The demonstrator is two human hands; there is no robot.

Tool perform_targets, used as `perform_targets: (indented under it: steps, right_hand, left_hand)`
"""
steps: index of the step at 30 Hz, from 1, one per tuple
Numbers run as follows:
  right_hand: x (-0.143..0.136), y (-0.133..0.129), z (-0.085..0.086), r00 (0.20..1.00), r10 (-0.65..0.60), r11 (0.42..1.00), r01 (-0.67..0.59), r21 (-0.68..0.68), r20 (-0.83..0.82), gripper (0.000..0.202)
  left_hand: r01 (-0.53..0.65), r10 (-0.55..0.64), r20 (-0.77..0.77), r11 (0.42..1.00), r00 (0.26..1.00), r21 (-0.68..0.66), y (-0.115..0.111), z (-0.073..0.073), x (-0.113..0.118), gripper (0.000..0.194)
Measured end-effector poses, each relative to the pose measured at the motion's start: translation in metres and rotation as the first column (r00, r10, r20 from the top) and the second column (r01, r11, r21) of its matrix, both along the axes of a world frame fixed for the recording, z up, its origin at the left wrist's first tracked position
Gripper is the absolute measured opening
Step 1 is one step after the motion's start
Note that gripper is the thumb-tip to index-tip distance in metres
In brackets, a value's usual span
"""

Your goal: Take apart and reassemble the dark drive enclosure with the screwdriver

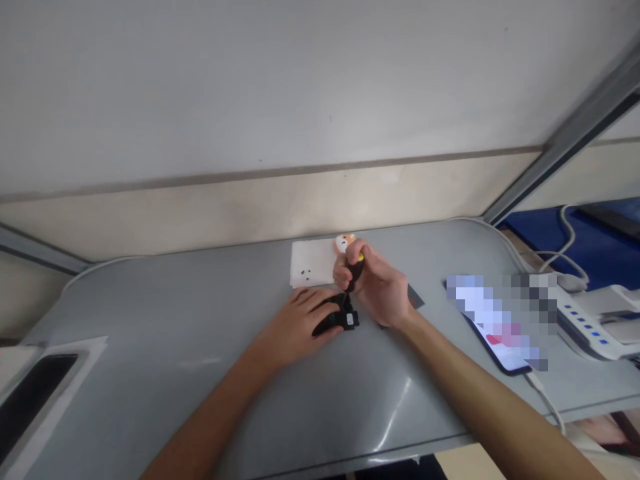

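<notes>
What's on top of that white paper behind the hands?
A few tiny dark bits lie on the paper. The right hand and orange-white figure hide its right edge.

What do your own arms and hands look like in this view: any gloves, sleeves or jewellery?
The left hand and right hand are ungloved, with no ring visible. The left forearm and right forearm show no sleeve, watch, bracelet or marking, and taper towards slim wrists. Fingernail detail is too small to tell.
</notes>
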State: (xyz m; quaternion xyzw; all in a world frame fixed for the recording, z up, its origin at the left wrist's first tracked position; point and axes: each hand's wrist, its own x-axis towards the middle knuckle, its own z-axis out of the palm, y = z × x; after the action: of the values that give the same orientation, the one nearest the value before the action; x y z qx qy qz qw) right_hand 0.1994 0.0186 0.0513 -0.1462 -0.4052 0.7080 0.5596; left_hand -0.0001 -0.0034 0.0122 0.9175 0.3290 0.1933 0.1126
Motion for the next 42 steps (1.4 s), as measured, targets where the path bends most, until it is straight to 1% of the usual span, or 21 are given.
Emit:
perform_targets:
  steps: [2,4,5,7,9,11,13,14,16,18,21,24,27,29,31,33,35,38,40,42]
  right_hand:
    - [-0.001,0.002,0.001,0.999,-0.025,1.0,0.025,-0.007,-0.046,0.03]
    - [0.002,0.002,0.0,0.996,-0.076,0.997,0.076,0.008,-0.045,0.033]
    - [0.006,0.002,-0.001,0.994,-0.108,0.994,0.109,0.029,-0.014,0.033]
    - [0.014,0.002,-0.002,0.975,-0.193,0.977,0.182,0.107,0.106,0.033]
    - [0.023,0.003,-0.001,0.949,-0.23,0.968,0.201,0.148,0.214,0.032]
    - [0.027,0.003,0.0,0.958,-0.165,0.984,0.144,0.104,0.235,0.026]
    - [0.026,0.002,0.002,0.982,-0.095,0.995,0.092,0.024,0.165,0.019]
    - [0.024,0.001,0.003,0.99,-0.079,0.997,0.08,-0.012,0.115,0.016]
    - [0.018,-0.004,0.003,0.997,-0.068,0.996,0.07,-0.057,0.04,0.019]
    - [0.013,-0.007,0.003,0.997,-0.079,0.995,0.079,-0.061,0.008,0.025]
    - [0.012,-0.009,0.003,0.996,-0.089,0.994,0.089,-0.062,0.005,0.024]
    - [0.016,-0.006,0.004,0.994,-0.102,0.993,0.104,-0.048,0.043,0.021]
    - [0.019,-0.002,0.006,0.986,-0.13,0.991,0.133,-0.015,0.106,0.025]
    - [0.019,-0.001,0.006,0.988,-0.102,0.993,0.108,-0.051,0.119,0.03]
    - [0.017,-0.002,0.005,0.995,-0.055,0.992,0.063,-0.108,0.079,0.036]
    - [0.014,-0.003,0.003,0.999,-0.048,0.99,0.05,-0.135,0.019,0.039]
    - [0.013,-0.004,0.002,0.997,-0.072,0.989,0.07,-0.133,-0.012,0.033]
    - [0.015,-0.002,0.001,0.996,-0.084,0.987,0.083,-0.138,-0.004,0.022]
    - [0.018,0.001,0.001,0.997,-0.079,0.989,0.08,-0.128,0.014,0.021]
    - [0.021,0.004,0.002,0.997,-0.069,0.991,0.073,-0.108,0.044,0.025]
  left_hand:
    - [-0.001,0.001,-0.017,1.0,1.0,-0.017,0.0,0.001,0.0,0.021]
    - [0.002,-0.003,-0.023,0.999,1.0,-0.034,-0.001,0.001,-0.001,0.022]
    - [0.003,-0.004,-0.025,0.999,1.0,-0.04,-0.001,0.001,-0.001,0.022]
    - [0.002,-0.003,-0.023,0.999,1.0,-0.043,-0.002,0.001,0.0,0.022]
    - [0.004,-0.004,-0.022,0.999,1.0,-0.033,-0.002,0.0,0.0,0.022]
    - [0.007,-0.008,-0.018,1.0,1.0,-0.019,-0.003,0.0,0.0,0.021]
    - [0.011,-0.011,-0.009,1.0,1.0,-0.007,-0.002,0.0,0.0,0.02]
    - [0.013,-0.013,-0.004,1.0,1.0,-0.004,-0.002,0.0,0.0,0.02]
    - [0.02,-0.02,0.003,1.0,1.0,-0.003,-0.001,0.0,-0.001,0.02]
    - [0.022,-0.022,0.008,1.0,1.0,-0.003,0.0,0.001,-0.001,0.02]
    - [0.014,-0.014,0.02,1.0,1.0,-0.007,0.001,0.0,0.0,0.021]
    - [0.011,-0.011,0.034,1.0,0.999,-0.013,0.002,-0.001,0.0,0.022]
    - [0.008,-0.007,0.054,1.0,0.999,-0.018,0.002,-0.001,-0.001,0.022]
    - [0.002,0.0,0.054,1.0,0.999,-0.027,0.002,0.0,-0.001,0.022]
    - [-0.002,0.003,0.043,0.999,0.999,-0.037,0.002,0.001,-0.001,0.022]
    - [-0.001,0.003,0.034,0.998,0.999,-0.057,0.002,0.002,0.0,0.022]
    - [-0.007,0.011,0.04,0.996,0.999,-0.088,0.001,0.001,0.0,0.021]
    - [-0.015,0.022,0.062,0.993,0.998,-0.117,0.0,0.0,0.001,0.018]
    - [-0.008,0.015,0.059,0.992,0.998,-0.123,0.0,0.0,0.001,0.018]
    - [-0.005,0.012,0.051,0.991,0.999,-0.13,-0.001,0.0,0.002,0.018]
